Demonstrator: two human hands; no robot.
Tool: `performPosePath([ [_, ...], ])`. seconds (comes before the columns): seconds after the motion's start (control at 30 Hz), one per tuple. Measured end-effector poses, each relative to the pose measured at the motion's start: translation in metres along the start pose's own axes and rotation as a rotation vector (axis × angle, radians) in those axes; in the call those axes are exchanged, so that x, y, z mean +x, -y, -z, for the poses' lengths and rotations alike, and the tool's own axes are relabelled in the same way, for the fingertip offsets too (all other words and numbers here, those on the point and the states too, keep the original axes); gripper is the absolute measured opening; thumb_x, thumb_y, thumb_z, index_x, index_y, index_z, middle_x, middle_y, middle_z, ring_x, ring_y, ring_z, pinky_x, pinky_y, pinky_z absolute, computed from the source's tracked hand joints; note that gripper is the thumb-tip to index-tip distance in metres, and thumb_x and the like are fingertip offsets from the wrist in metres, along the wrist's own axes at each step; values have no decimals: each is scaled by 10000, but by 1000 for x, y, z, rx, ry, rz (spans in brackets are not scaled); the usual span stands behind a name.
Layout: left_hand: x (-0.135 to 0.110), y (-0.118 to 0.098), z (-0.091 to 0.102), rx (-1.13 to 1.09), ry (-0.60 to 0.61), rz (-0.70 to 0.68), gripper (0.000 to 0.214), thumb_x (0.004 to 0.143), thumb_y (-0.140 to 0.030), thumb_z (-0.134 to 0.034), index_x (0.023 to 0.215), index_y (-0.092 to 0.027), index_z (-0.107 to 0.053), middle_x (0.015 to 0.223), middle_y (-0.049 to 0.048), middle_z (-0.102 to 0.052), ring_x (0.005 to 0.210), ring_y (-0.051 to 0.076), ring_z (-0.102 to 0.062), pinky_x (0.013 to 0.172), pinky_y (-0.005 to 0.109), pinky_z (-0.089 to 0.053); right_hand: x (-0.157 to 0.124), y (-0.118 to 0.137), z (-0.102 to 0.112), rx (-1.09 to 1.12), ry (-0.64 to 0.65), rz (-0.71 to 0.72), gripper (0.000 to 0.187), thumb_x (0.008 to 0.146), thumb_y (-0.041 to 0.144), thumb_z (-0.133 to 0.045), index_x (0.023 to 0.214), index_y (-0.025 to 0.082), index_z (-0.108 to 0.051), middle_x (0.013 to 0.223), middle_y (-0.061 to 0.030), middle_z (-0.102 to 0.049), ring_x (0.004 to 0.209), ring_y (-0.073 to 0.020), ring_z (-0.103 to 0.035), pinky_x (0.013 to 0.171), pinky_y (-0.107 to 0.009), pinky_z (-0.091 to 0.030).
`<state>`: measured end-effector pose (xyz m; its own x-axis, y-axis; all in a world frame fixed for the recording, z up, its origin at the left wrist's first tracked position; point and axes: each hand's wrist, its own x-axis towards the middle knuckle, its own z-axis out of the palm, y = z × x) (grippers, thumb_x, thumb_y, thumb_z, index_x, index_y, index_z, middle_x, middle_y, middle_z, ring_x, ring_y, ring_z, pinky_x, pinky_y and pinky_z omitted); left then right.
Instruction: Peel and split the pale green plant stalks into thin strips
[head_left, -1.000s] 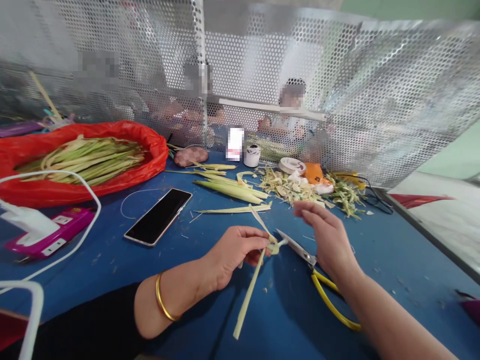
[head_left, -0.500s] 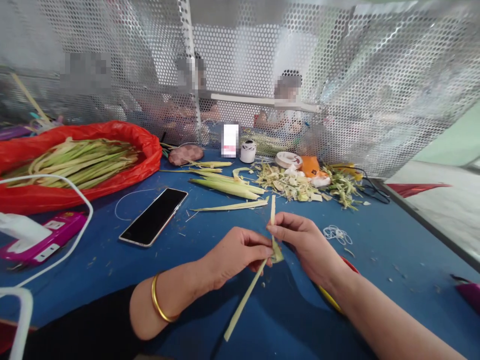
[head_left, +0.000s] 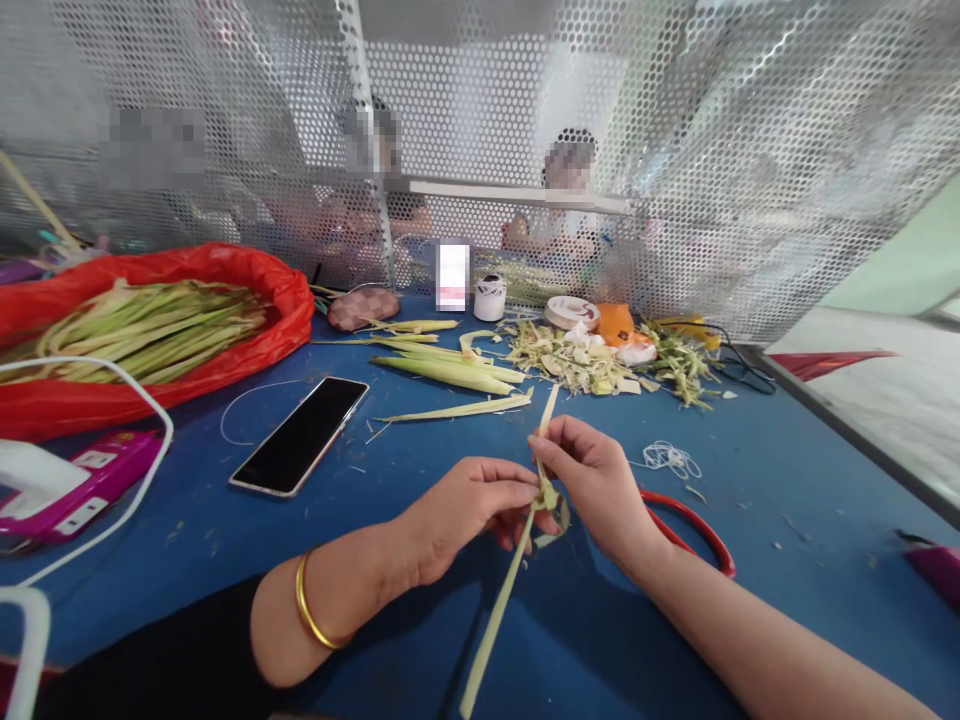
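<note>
A long pale green leaf strip runs between my hands, one end hanging toward me and the other sticking up past my fingers. Where it is folded into a small knotted bundle, my left hand pinches it between thumb and fingers. My right hand is closed on the upper part of the strip, thumb against forefinger. A thin curled piece hangs below the bundle. Partly behind my right wrist lie red-handled scissors or pliers; which tool it is I cannot tell.
A red bag of leaf strips stands left, near a phone and a purple power strip. Loose leaves, leaf scraps, a tape roll and white thread lie on the blue table. Behind a perforated screen people sit.
The strip's lower end reaches farther toward me, and the folded part looks tighter and more knotted. A curled piece now shows below it. More of the red handle is visible by my right wrist.
</note>
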<state>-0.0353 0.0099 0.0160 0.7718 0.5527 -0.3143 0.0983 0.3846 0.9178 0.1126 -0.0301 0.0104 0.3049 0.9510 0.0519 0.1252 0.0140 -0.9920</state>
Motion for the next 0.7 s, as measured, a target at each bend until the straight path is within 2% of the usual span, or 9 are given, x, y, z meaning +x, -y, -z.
performPosePath([
  [0.1,1,2,0,-44,28,27,312,811,-416,-591,719,-127,-665,723,80,-704,525,100,-544,537,223,-385,-4,0,-4,14,60,-34,255,746,396,-686,657,194,-557,510,54,-496,427,-87,-436,400,-214,-350],
  [0.2,1,4,-2,-26,4,100,401,771,-509,-635,676,-121,-658,649,67,-679,487,89,-522,488,210,-345,-8,-2,-7,119,147,-120,248,729,396,-713,690,193,-576,516,51,-538,373,-88,-462,353,-210,-347],
  [0.27,1,3,-3,-21,-12,114,407,740,-519,-664,654,-122,-653,624,60,-671,472,86,-514,473,208,-333,-8,-4,-8,203,213,-185,252,737,412,-710,715,196,-581,512,50,-554,339,-97,-473,323,-212,-341],
  [0.33,-1,1,-4,-14,-45,73,393,742,-504,-667,641,-125,-647,617,56,-672,463,83,-513,472,207,-339,-6,-4,-5,229,222,-193,257,760,433,-692,750,189,-613,555,36,-579,389,-106,-518,355,-214,-381],
  [0.43,-2,-3,-4,5,-151,-20,357,775,-469,-646,657,-133,-639,617,44,-674,445,76,-507,445,199,-312,0,3,4,112,203,-73,295,812,465,-639,824,172,-672,664,3,-622,577,-120,-575,533,-227,-470],
  [0.47,-3,-5,-4,8,-191,-53,339,786,-456,-638,677,-135,-642,614,38,-671,438,74,-502,434,198,-300,2,6,8,52,236,-26,300,825,465,-626,838,170,-681,694,-5,-637,630,-127,-582,595,-238,-483],
  [0.6,-3,-8,-1,-2,-285,-163,263,806,-394,-631,724,-144,-630,571,8,-630,427,69,-490,435,192,-310,5,16,18,-59,504,67,248,855,389,-613,966,179,-680,785,-23,-697,748,-168,-633,740,-297,-500],
  [0.63,-3,-8,-1,-8,-290,-176,253,807,-387,-631,729,-146,-624,561,2,-619,427,68,-486,435,190,-310,5,17,19,-74,525,79,239,857,365,-612,1001,185,-675,809,-24,-708,771,-177,-646,761,-306,-502],
  [0.7,-2,-7,0,-22,-298,-186,250,804,-388,-636,733,-149,-618,552,-3,-605,425,67,-477,428,187,-304,5,16,21,-170,460,132,197,860,337,-607,976,199,-687,809,-19,-715,781,-186,-657,755,-302,-501],
])
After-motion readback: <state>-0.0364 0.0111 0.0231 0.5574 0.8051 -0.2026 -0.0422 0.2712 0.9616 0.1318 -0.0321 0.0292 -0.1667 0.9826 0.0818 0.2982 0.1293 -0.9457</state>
